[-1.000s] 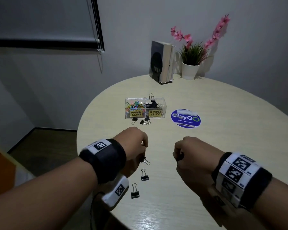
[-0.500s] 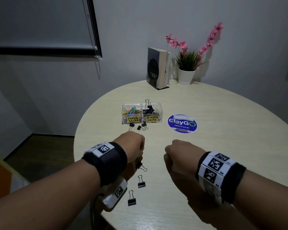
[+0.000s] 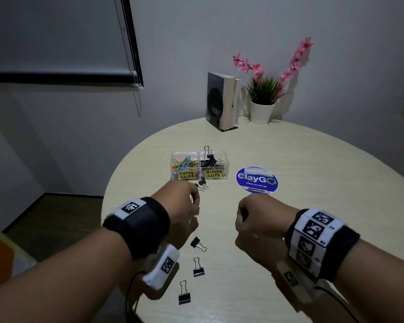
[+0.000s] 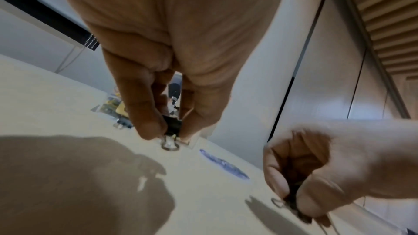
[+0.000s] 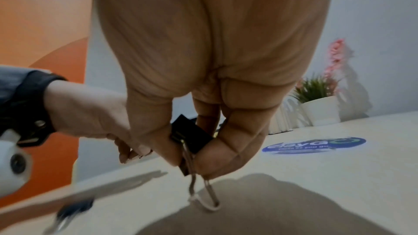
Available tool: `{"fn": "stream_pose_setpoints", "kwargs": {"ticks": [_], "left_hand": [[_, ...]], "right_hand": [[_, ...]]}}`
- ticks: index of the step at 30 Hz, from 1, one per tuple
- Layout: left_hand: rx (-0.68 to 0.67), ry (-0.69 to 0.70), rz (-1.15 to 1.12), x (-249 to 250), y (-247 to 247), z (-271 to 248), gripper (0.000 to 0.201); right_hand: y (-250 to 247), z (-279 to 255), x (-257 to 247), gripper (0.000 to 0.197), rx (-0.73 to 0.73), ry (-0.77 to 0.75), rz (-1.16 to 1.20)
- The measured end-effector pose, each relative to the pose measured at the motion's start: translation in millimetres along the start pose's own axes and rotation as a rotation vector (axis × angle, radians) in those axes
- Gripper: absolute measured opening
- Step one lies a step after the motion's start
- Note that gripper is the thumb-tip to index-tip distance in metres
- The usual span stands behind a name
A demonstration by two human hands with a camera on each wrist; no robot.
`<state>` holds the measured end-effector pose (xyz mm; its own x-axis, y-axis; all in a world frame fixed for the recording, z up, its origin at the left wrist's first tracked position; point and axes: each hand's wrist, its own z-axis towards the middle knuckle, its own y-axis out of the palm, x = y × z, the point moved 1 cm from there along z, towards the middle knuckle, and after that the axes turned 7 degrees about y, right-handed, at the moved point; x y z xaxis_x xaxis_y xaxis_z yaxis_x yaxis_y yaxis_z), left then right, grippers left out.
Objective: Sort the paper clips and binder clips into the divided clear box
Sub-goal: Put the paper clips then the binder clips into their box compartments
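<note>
Carrying one binder clip in each hand, we are midway through the binder-clip half of the sort: our left hand (image 3: 184, 201) pinches a black binder clip (image 4: 173, 128) between thumb and fingers, and our right hand (image 3: 254, 217) pinches another binder clip (image 5: 192, 140) the same way, its wire handles hanging below the fingertips. Both hands hover above the table (image 3: 313, 206), apart from each other and short of the divided clear box (image 3: 200, 167). We judge the next move to be a reach forward to the right compartment, labelled for binder clips, and a release over its open top, keeping clear of the left one

Counting outward: two clips in our hands; three loose binder clips (image 3: 198, 268) on the table near our left wrist; at least one more loose clip (image 3: 202, 184) just in front of the box, partly hidden by our left hand, so we cannot tell the exact number. Inside the box, coloured paper clips (image 3: 186, 164) fill the left compartment and several black binder clips the right; neither heap can be counted. Beyond sit one round blue sticker (image 3: 257, 180), one stand of books (image 3: 222, 103) and one potted plant (image 3: 264, 96)
</note>
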<state>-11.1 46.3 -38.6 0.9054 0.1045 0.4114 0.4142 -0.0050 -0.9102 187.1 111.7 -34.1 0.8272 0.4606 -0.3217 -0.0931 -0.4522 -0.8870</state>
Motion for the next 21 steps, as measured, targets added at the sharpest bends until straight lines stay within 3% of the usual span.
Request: {"fn": "stream_pose_setpoints", "kwargs": {"ticks": [9, 13, 16, 21], "left_hand": [[0.377, -0.005, -0.123, 13, -49, 88, 0.008], [0.343, -0.032, -0.079, 5, -41, 126, 0.01], [0.258, -0.062, -0.036, -6, -30, 137, 0.031], [0.489, 0.015, -0.049, -20, -35, 121, 0.037]], "right_hand": [[-67, 40, -7, 0.007, 0.116, 0.001, 0.272], [-83, 61, -11, 0.006, 0.151, 0.006, 0.255], [-90, 78, -11, 0.007, 0.174, 0.016, 0.251], [-97, 117, -23, 0.006, 0.275, -0.022, 0.241]]}}
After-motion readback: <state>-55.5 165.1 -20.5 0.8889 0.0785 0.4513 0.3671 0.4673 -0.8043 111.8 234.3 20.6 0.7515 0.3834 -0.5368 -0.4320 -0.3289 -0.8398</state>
